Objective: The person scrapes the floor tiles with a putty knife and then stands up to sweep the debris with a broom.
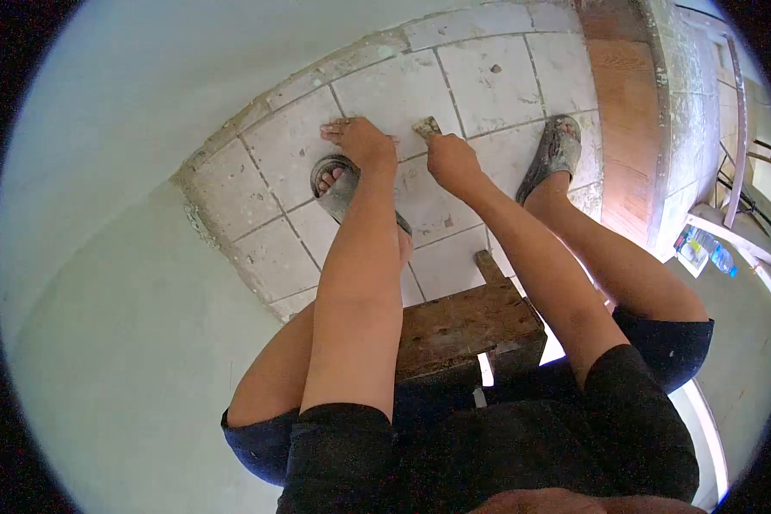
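Observation:
On the dusty tiled floor [407,86], my left hand [364,143] rests with its fingers spread, just above the sandal on my left foot. No object shows in it. My right hand [454,163] is closed around the handle of a scraper [427,128], whose stained blade points up and left over the tiles, to the right of my left hand. The handle is mostly hidden inside the fist.
A wooden stool [458,330] stands below me, between my legs. My sandalled feet [334,184] are on the tiles. Pale walls [128,317] border the floor at left. A wood-look strip [625,128] and a plastic bottle [722,259] are at right.

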`<state>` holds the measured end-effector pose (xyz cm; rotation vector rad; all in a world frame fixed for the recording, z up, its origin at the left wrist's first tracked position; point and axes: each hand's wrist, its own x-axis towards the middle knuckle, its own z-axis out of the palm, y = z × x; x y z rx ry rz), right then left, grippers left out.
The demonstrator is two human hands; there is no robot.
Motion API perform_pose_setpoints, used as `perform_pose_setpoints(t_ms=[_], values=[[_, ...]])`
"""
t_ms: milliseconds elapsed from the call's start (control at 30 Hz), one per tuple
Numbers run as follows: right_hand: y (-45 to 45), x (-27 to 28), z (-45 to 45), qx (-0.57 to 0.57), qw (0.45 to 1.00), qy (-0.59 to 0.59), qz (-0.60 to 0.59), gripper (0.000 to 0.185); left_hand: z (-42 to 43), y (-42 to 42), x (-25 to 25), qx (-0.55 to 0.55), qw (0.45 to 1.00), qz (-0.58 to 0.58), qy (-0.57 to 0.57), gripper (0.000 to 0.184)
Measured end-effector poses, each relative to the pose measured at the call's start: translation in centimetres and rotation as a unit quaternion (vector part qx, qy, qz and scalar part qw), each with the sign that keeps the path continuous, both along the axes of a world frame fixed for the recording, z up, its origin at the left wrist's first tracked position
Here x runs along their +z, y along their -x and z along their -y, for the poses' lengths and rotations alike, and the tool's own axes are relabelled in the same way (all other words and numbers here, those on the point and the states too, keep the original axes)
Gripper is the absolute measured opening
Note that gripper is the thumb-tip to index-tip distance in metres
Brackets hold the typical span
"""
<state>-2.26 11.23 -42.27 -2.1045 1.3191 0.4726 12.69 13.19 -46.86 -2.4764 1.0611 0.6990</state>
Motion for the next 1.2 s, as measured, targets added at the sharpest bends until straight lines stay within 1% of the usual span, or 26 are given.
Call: perform_pose_setpoints(t_ms=[33,67,133,167,233,267,333,367,433,500,533,600,633,700,733,767,833,867,900,933,967,1000,1067,1133,1167,1200], values=[[-0.2,-0.6,-0.2,-0.014,0.998,0.045,0.037,0.019,0.0,0.0,0.1,0.001,1.000,-0.002,-0.014,0.114],[-1.0,-1.5,0.7,-0.017,0.998,0.043,0.038,0.019,-0.2,0.0,-0.1,-0.001,1.000,-0.002,-0.017,0.114],[-3.5,-3.2,4.2,0.055,0.993,0.089,0.051,0.020,-0.6,0.1,-0.5,0.005,1.000,0.001,0.008,0.113],[-4.3,-3.0,4.6,0.056,0.993,0.085,0.052,0.020,-1.1,0.2,-0.1,0.006,1.000,0.000,0.004,0.113],[-5.7,-1.9,5.7,0.026,0.994,0.071,0.084,0.019,-1.0,0.3,1.4,0.020,0.999,-0.006,0.040,0.113],[-5.2,-0.9,4.6,0.026,0.993,0.077,0.084,0.019,-0.9,0.2,1.0,0.021,0.999,-0.006,0.046,0.113],[-3.6,1.3,0.8,-0.004,0.999,0.025,0.029,0.021,-1.2,0.2,-1.3,-0.002,0.999,0.022,0.029,0.105],[-3.4,1.3,0.8,-0.001,0.999,0.025,0.028,0.021,-1.0,0.2,-1.6,0.001,0.999,0.021,0.029,0.105],[-3.4,0.8,0.4,-0.010,0.999,0.016,0.046,0.021,-0.8,0.1,-2.5,0.014,0.999,0.021,0.020,0.112],[-4.9,-1.5,3.2,0.025,0.997,0.056,0.038,0.020,-0.9,0.4,-0.3,0.009,1.000,-0.003,0.020,0.111],[-6.0,-1.4,4.9,0.027,0.997,0.055,0.041,0.020,-0.7,0.0,0.5,0.012,0.999,-0.019,0.029,0.110],[-7.4,-0.8,7.1,0.042,0.999,0.023,0.026,0.019,-1.3,0.0,0.1,0.006,1.000,-0.007,0.020,0.111],[-6.2,-2.0,5.9,0.084,0.989,0.094,0.075,0.019,-1.0,0.2,0.0,-0.003,1.000,0.001,0.021,0.112],[-3.6,-1.7,2.2,0.060,0.997,0.055,0.016,0.021,-1.3,0.3,-2.6,0.021,0.998,0.004,0.058,0.113],[-2.0,-0.3,0.5,0.081,0.997,0.011,0.004,0.027,-1.5,0.2,-3.5,0.045,0.996,0.010,0.082,0.115],[-1.2,1.4,-0.7,0.040,0.999,-0.023,-0.002,0.034,-1.2,0.1,-2.7,0.047,0.995,0.009,0.084,0.115],[-0.2,-0.2,-0.6,0.027,1.000,-0.003,-0.004,0.036,-0.2,-0.3,0.0,0.020,0.999,-0.030,0.000,0.117],[-0.1,-1.3,-0.7,0.010,1.000,0.012,-0.007,0.037,-0.1,-0.4,0.3,0.016,0.999,-0.028,-0.004,0.117],[-1.0,-1.6,1.0,-0.006,0.999,0.037,0.000,0.036,-0.6,0.0,0.5,0.023,0.999,-0.022,0.022,0.117],[-1.1,-4.2,3.8,0.056,0.997,0.045,0.040,0.031,-1.1,0.2,0.5,0.032,0.998,-0.015,0.050,0.116],[-3.2,-3.4,6.4,-0.040,0.998,0.032,0.041,0.024,-1.3,0.0,0.1,0.034,0.998,-0.013,0.050,0.116],[-3.4,-6.5,9.2,0.057,0.988,0.124,0.077,0.023,-1.7,0.0,-0.4,0.022,0.999,-0.007,0.047,0.116],[-5.5,-2.2,10.1,-0.004,0.999,0.041,0.019,0.030,-1.6,0.4,-0.7,0.009,0.999,-0.009,0.052,0.115],[-3.6,-3.8,8.0,0.051,0.996,0.076,0.024,0.034,-0.5,-0.2,0.2,-0.034,0.999,-0.037,-0.016,0.113],[-3.7,-3.2,6.7,0.029,0.999,0.045,0.003,0.033,0.2,-0.8,0.7,-0.032,0.999,-0.030,-0.010,0.113],[-3.6,-2.4,6.0,0.031,0.999,0.044,0.004,0.033,0.3,-0.5,0.9,-0.030,0.999,-0.010,-0.031,0.112]])
